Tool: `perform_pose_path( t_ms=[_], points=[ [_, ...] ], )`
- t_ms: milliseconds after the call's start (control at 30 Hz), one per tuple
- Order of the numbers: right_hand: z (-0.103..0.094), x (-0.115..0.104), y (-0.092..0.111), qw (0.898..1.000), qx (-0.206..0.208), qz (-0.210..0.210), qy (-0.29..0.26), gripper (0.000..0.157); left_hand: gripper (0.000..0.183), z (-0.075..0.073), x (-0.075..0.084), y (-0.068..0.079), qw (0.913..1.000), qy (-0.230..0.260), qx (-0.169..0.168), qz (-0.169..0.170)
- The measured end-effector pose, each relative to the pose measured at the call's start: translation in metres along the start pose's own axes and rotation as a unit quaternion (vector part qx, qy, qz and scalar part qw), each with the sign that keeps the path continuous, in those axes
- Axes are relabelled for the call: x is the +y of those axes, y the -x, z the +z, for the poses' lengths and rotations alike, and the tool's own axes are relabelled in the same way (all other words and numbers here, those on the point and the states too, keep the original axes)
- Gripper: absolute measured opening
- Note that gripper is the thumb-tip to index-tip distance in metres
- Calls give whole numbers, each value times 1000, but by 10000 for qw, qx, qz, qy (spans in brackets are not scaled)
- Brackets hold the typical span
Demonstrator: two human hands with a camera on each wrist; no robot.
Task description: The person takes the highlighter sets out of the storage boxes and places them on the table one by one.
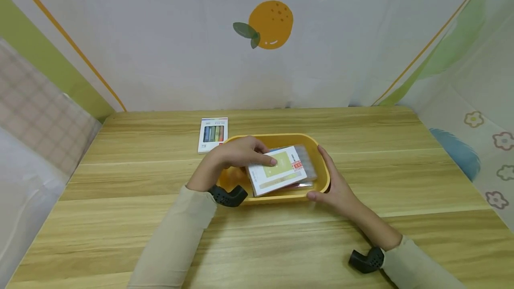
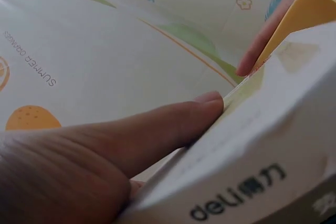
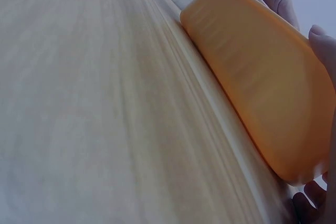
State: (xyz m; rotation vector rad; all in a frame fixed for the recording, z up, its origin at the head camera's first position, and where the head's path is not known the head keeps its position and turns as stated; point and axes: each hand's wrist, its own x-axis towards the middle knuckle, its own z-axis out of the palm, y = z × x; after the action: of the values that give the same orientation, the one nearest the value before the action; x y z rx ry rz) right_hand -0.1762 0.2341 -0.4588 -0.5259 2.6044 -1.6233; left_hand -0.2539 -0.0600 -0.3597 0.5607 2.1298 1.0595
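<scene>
A yellow plastic basket (image 1: 265, 200) sits on the table with several flat packets in it. My left hand (image 1: 242, 151) reaches over its left end and holds a flat white box (image 1: 265, 183), thumb laid across the top face. The box has a pale green panel and a red sticker; "deli" is printed on its side in the left wrist view. Its other fingers are mostly hidden. Beneath and behind the box lies a clear plastic packet (image 1: 308, 164). My right hand (image 1: 335, 188) grips the basket's right end, thumb at the front rim and fingers round the outer wall.
Behind the basket's left end, a white box of coloured sticks (image 1: 213, 135) lies on the wooden table (image 1: 140, 182). A printed cloth (image 1: 172, 57) with an orange fruit hangs along the table's back edge. Black wrist devices (image 1: 366, 260) are on both forearms.
</scene>
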Motion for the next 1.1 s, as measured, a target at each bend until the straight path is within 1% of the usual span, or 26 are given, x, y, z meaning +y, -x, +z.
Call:
perform_pose_path(
  t_ms=[133, 333, 700, 933, 1100],
  points=[
    [0, 0, 0, 10000, 3, -29, 25, 119, 27, 0, 0, 1, 10000, 70, 11, -27],
    [0, 0, -1, 10000, -8, -56, 1, 119, 28, -1, 0, 0, 9999, 125, 21, 18],
    [0, -1, -2, 10000, -4, -39, 22, 120, 29, -5, -4, 0, 9989, 409, -197, 75],
    [0, 0, -1, 10000, 3, -74, -3, 120, 30, -8, -5, 1, 9979, 527, -237, 286],
    [0, 0, -1, 9999, -1, -110, -31, 120, 30, -9, -4, 2, 9969, 653, -226, 367]
  ],
)
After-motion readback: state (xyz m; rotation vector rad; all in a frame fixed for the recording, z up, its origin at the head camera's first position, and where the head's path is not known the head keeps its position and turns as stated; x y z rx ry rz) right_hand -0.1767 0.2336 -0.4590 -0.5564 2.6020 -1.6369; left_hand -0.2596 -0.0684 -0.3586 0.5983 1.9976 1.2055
